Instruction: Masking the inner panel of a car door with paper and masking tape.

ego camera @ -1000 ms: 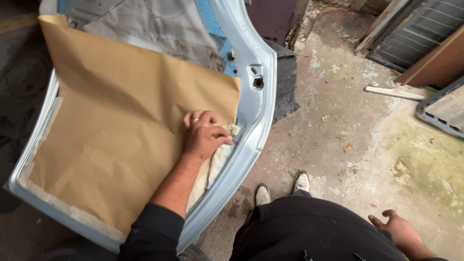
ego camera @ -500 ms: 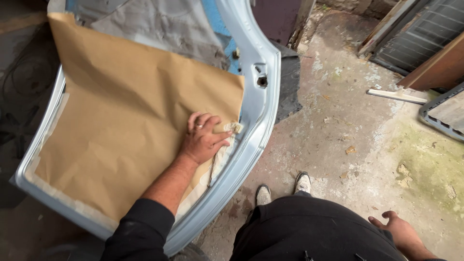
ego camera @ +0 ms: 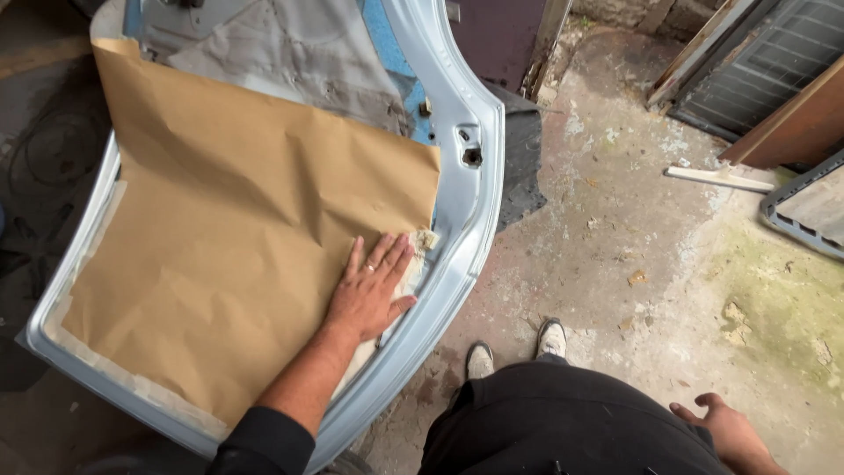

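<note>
My left hand [ego camera: 371,290] lies flat with fingers spread on a large sheet of brown masking paper [ego camera: 237,237], near its right edge, where pale tape [ego camera: 420,251] joins the sheet to the frame. The paper covers most of a light blue car door panel [ego camera: 470,189] lying flat. A ring shows on one finger. My right hand [ego camera: 723,431] hangs at the lower right beside my dark trousers, fingers loosely apart, holding nothing.
Grey and blue inner surfaces of the door [ego camera: 290,53] show beyond the paper. My two shoes [ego camera: 514,352] stand on stained concrete floor [ego camera: 651,290]. A metal grille [ego camera: 756,70], a wooden board [ego camera: 791,123], a white stick [ego camera: 716,179] and a grey framed panel [ego camera: 809,215] are at the right.
My left hand has gone from curled fingers pressing the paper's taped edge to lying flat and spread on it. The view has shifted slightly. My right hand stays where it was.
</note>
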